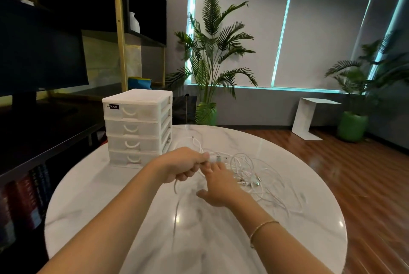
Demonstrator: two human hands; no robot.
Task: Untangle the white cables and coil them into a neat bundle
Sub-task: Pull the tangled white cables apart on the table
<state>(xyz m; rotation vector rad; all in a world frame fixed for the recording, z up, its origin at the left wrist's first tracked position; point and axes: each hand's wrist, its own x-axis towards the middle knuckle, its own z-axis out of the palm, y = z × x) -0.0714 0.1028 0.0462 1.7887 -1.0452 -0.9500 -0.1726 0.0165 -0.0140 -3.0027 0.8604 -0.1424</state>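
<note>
The left hand [188,166] pinches a white cable [218,159] near its plug; the right hand [218,187] lies spread over the tangle. The label on the drawer unit [137,127] is too blurred to read.

Dim room, cyan window-edge light, glare on the table [309,240], warped blurry edges.

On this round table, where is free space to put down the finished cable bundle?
The near part of the table, toward the person, is bare apart from the forearms and one trailing strand. A bare patch also lies left of the left hand, before the drawer unit. Right of the right hand it is crowded with white cables.
</note>
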